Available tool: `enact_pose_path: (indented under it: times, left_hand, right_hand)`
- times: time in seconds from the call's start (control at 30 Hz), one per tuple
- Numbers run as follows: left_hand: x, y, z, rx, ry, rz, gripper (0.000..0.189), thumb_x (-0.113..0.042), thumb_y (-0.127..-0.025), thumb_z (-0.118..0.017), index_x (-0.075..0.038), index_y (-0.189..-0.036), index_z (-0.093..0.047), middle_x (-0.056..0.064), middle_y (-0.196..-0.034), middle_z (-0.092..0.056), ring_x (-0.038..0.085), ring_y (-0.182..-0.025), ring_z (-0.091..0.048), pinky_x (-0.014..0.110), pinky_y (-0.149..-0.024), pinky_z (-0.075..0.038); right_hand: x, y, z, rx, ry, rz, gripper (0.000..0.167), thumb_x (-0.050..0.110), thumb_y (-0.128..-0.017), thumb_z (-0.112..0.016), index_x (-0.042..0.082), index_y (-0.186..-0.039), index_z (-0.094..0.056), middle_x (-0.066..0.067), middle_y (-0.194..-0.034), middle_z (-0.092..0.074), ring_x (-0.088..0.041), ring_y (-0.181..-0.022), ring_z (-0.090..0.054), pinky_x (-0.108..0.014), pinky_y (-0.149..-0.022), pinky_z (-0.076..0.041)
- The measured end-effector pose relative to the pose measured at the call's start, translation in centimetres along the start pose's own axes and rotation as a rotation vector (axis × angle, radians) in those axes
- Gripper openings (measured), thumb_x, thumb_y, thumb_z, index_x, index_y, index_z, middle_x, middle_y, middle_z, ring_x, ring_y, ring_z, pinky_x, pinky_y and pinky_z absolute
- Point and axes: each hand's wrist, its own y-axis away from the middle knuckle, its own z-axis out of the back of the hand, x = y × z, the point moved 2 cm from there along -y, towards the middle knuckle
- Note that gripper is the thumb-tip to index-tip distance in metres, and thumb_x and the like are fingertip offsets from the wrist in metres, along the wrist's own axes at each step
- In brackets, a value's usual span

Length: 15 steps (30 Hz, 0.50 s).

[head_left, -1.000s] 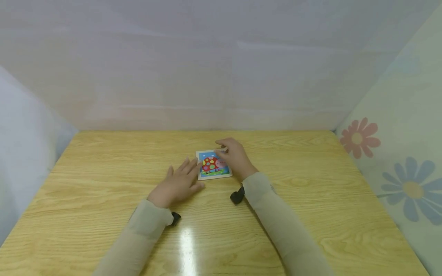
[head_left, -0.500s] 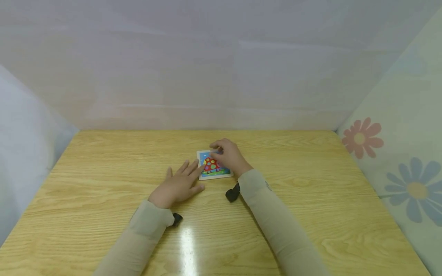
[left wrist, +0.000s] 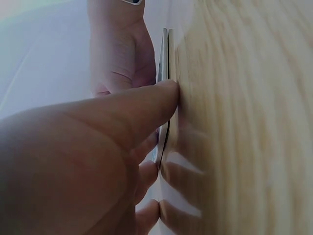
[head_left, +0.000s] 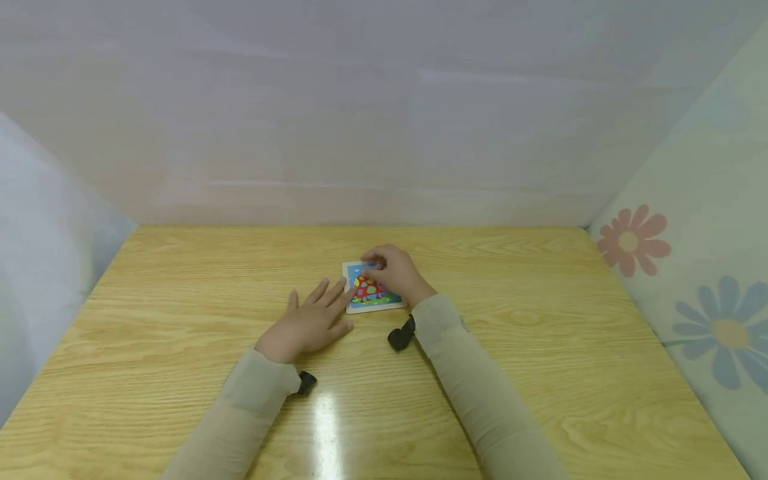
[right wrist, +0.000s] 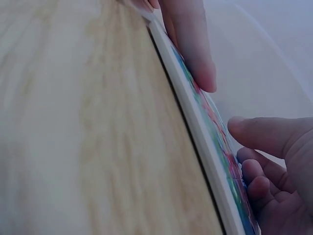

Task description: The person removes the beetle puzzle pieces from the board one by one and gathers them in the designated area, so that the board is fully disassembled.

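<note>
A small white-framed jigsaw puzzle [head_left: 376,309] lies flat on the wooden table, its picture a red ladybug with coloured spots on blue and green. My left hand [head_left: 306,327] lies with fingers spread at the puzzle's left side, a fingertip reaching over the frame. The left wrist view has the left thumb [left wrist: 146,105] beside the puzzle's edge. My right hand [head_left: 397,272] arches over the upper right part, hiding the ladybug's head. Seen from the right wrist, its bent fingers [right wrist: 252,169] rest on the picture, the thumb set apart from them, and no loose piece shows between them.
The wood-grain table [head_left: 180,293] runs back to a pale cloth backdrop [head_left: 360,133]. A side panel with printed flowers [head_left: 627,241] borders the right. Black wrist-worn devices [head_left: 401,335] hang beside both sleeves, low over the table.
My right hand has slid left over the puzzle, covering the ladybug's head. The left hand has stayed nearly still at the left edge.
</note>
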Motion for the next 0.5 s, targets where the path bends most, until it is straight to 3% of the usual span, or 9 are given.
enact_pose_path:
  times: [0.5]
  left_hand:
    - [0.76, -0.10, -0.47, -0.001, 0.006, 0.008, 0.071, -0.048, -0.108, -0.043, -0.023, -0.165, -0.010, -0.001, -0.171, 0.000, 0.034, -0.156, 0.003, 0.078, -0.110, 0.003]
  right_hand:
    - [0.39, -0.20, -0.33, 0.001, 0.084, -0.006, 0.024, 0.023, -0.092, -0.078, 0.013, -0.113, -0.077, -0.001, -0.103, -0.063, -0.017, -0.085, -0.052, -0.028, -0.075, -0.046]
